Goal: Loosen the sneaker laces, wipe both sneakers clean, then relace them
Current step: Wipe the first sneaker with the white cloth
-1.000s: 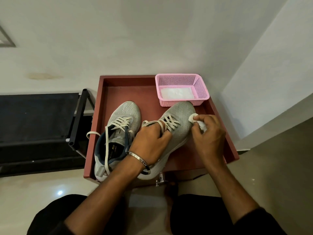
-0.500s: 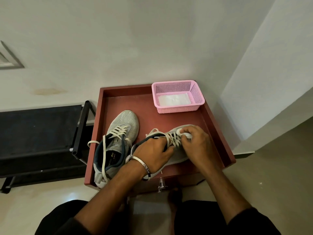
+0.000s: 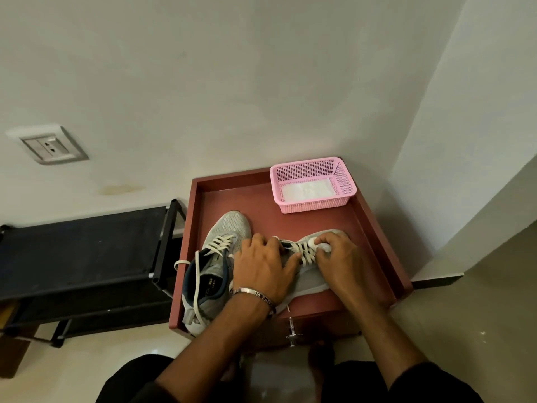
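Note:
Two grey sneakers with cream laces lie on a red-brown table top. The left sneaker sits upright, its laces loose and trailing. The right sneaker lies on its side, toe pointing right. My left hand rests over its collar and grips it to hold it down. My right hand pinches a small white wipe and presses it on the laces near the toe. Much of the right sneaker is hidden under my hands.
A pink plastic basket holding white wipes stands at the back right of the table. A black rack stands left of the table. A drawer knob sticks out below the front edge. Walls close the back and right.
The right sneaker has been tipped over onto its side. My right hand moved the wipe from the toe's side to the laces. The camera tilted up.

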`<act>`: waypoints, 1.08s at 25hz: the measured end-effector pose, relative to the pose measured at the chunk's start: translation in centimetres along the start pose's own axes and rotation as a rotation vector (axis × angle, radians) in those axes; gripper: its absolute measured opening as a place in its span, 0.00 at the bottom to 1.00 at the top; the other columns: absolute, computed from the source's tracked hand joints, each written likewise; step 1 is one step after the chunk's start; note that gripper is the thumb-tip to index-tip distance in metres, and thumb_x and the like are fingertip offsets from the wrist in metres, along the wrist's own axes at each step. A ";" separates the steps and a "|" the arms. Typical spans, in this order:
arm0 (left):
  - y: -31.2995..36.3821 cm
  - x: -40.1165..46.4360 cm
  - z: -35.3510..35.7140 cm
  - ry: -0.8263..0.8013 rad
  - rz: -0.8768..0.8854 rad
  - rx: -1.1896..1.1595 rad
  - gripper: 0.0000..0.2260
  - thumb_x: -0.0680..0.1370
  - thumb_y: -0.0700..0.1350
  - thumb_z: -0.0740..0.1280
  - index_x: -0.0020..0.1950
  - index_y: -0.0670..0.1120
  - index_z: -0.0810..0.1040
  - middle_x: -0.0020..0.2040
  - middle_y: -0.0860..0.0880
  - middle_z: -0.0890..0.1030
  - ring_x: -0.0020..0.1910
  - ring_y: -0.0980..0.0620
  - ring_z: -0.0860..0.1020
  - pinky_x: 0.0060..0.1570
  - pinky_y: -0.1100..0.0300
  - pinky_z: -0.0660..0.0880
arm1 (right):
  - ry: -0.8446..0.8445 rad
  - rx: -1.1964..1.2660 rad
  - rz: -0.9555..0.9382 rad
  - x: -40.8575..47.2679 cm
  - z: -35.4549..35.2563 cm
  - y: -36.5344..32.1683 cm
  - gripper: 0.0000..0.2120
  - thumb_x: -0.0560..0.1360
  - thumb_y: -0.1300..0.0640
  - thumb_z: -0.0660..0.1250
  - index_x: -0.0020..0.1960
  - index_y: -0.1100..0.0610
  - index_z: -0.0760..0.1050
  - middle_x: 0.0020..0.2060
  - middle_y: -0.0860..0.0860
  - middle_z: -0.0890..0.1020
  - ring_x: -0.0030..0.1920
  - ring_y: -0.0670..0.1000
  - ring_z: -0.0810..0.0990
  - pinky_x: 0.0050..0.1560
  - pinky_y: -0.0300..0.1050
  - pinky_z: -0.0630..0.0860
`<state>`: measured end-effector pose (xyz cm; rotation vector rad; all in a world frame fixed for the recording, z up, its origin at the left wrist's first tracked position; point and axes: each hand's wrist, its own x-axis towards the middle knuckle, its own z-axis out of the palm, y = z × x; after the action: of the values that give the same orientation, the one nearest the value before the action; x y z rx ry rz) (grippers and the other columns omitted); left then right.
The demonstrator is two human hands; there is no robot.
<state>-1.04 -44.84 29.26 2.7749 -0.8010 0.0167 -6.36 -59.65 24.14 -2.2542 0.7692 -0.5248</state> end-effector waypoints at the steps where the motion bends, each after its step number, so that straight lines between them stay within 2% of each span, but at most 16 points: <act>1: 0.2 0.2 -0.1 -0.027 -0.005 0.018 0.22 0.76 0.67 0.59 0.53 0.50 0.78 0.53 0.47 0.74 0.54 0.46 0.72 0.55 0.51 0.71 | -0.006 -0.002 0.009 0.0 0.0 -0.1 0.08 0.72 0.64 0.68 0.48 0.55 0.81 0.49 0.51 0.79 0.49 0.53 0.78 0.46 0.45 0.76; 4: 0.7 0.4 -0.1 -0.022 -0.033 -0.093 0.14 0.73 0.62 0.64 0.43 0.52 0.78 0.45 0.50 0.72 0.49 0.47 0.75 0.50 0.51 0.74 | -0.007 -0.023 0.022 -0.1 -0.2 -0.3 0.08 0.72 0.64 0.68 0.48 0.55 0.81 0.49 0.51 0.79 0.49 0.52 0.77 0.46 0.45 0.76; 6: 1.2 0.4 -0.1 0.012 -0.083 -0.239 0.12 0.72 0.56 0.65 0.36 0.50 0.73 0.39 0.51 0.75 0.42 0.47 0.77 0.43 0.52 0.76 | -0.006 -0.017 0.030 -0.1 -0.2 -0.3 0.08 0.72 0.63 0.68 0.48 0.54 0.81 0.49 0.51 0.79 0.50 0.53 0.77 0.47 0.47 0.77; 8: 1.2 0.9 -0.6 0.011 -0.248 -0.487 0.11 0.74 0.52 0.67 0.34 0.49 0.74 0.34 0.52 0.78 0.38 0.48 0.78 0.38 0.56 0.75 | -0.012 -0.007 0.039 -0.1 -0.2 -0.3 0.08 0.72 0.64 0.67 0.47 0.54 0.81 0.48 0.51 0.79 0.50 0.53 0.77 0.46 0.47 0.77; 10: 0.8 2.0 -1.1 -0.014 -0.398 -0.614 0.08 0.76 0.49 0.67 0.38 0.49 0.77 0.36 0.50 0.80 0.40 0.48 0.79 0.40 0.58 0.72 | -0.014 0.000 0.042 -0.1 -0.2 -0.2 0.08 0.72 0.64 0.67 0.48 0.55 0.81 0.49 0.51 0.79 0.50 0.52 0.77 0.46 0.45 0.76; 12: 0.0 3.3 -1.2 -0.100 -0.435 -0.496 0.08 0.77 0.50 0.65 0.45 0.47 0.78 0.43 0.47 0.82 0.46 0.45 0.80 0.46 0.55 0.75 | -0.015 0.003 0.037 -0.1 -0.1 -0.2 0.08 0.73 0.64 0.67 0.49 0.55 0.81 0.49 0.51 0.79 0.51 0.52 0.77 0.47 0.45 0.75; 14: -0.4 4.4 -1.4 -0.250 -0.395 -0.322 0.10 0.79 0.52 0.63 0.50 0.46 0.77 0.50 0.44 0.82 0.50 0.43 0.79 0.52 0.53 0.75 | -0.014 0.002 0.041 -0.1 0.0 -0.1 0.08 0.73 0.64 0.67 0.49 0.55 0.81 0.49 0.51 0.79 0.51 0.52 0.77 0.47 0.47 0.77; 15: -0.4 4.9 -1.6 -0.314 -0.380 -0.303 0.10 0.79 0.52 0.62 0.52 0.45 0.76 0.52 0.44 0.80 0.50 0.44 0.77 0.51 0.54 0.73 | -0.015 -0.001 0.047 0.0 0.0 -0.1 0.08 0.73 0.64 0.67 0.49 0.55 0.81 0.49 0.51 0.79 0.51 0.52 0.77 0.47 0.48 0.77; 17: 0.0 5.5 -2.0 -0.405 -0.386 -0.367 0.10 0.80 0.50 0.64 0.52 0.44 0.75 0.48 0.46 0.78 0.46 0.47 0.75 0.47 0.59 0.70 | -0.020 -0.010 0.057 0.0 0.1 -0.2 0.08 0.73 0.64 0.67 0.49 0.55 0.81 0.50 0.51 0.79 0.52 0.53 0.76 0.48 0.49 0.77; 20: 1.0 6.0 -2.4 -0.394 -0.537 -0.785 0.06 0.75 0.40 0.72 0.48 0.41 0.76 0.39 0.47 0.78 0.35 0.53 0.76 0.34 0.62 0.74 | -0.021 -0.010 0.052 -0.1 0.0 -0.3 0.08 0.73 0.64 0.67 0.49 0.55 0.81 0.49 0.52 0.79 0.52 0.53 0.76 0.48 0.48 0.76; 22: 1.3 6.4 -2.6 -0.316 -0.602 -1.080 0.06 0.73 0.34 0.73 0.47 0.40 0.77 0.38 0.44 0.79 0.33 0.52 0.76 0.34 0.59 0.75 | -0.032 -0.008 0.052 -0.1 -0.1 -0.2 0.08 0.73 0.64 0.67 0.50 0.55 0.80 0.50 0.51 0.78 0.53 0.52 0.76 0.49 0.47 0.75; 24: 2.0 6.6 -3.2 -0.237 -0.521 -1.242 0.05 0.76 0.32 0.68 0.50 0.39 0.76 0.38 0.44 0.81 0.32 0.51 0.77 0.35 0.59 0.75 | -0.037 -0.001 0.038 0.0 -0.2 -0.1 0.08 0.73 0.64 0.67 0.50 0.55 0.80 0.50 0.51 0.79 0.53 0.53 0.76 0.49 0.46 0.74; 25: 2.3 6.4 -3.7 -0.202 -0.440 -1.255 0.06 0.77 0.32 0.66 0.53 0.39 0.75 0.38 0.44 0.82 0.33 0.51 0.79 0.36 0.60 0.76 | -0.032 0.007 0.031 0.0 -0.2 -0.1 0.08 0.73 0.64 0.67 0.49 0.55 0.80 0.49 0.51 0.79 0.53 0.53 0.76 0.49 0.46 0.74; 27: 2.7 6.0 -4.5 -0.142 -0.275 -1.179 0.07 0.78 0.32 0.66 0.52 0.42 0.74 0.38 0.44 0.82 0.34 0.51 0.80 0.38 0.61 0.78 | -0.018 0.017 0.028 -0.1 -0.2 0.0 0.08 0.73 0.65 0.67 0.49 0.55 0.80 0.48 0.52 0.78 0.52 0.53 0.76 0.47 0.46 0.75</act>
<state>2.85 -49.11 34.75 1.7227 -0.2635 -0.5248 -6.54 -59.67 24.28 -2.2262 0.7827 -0.4956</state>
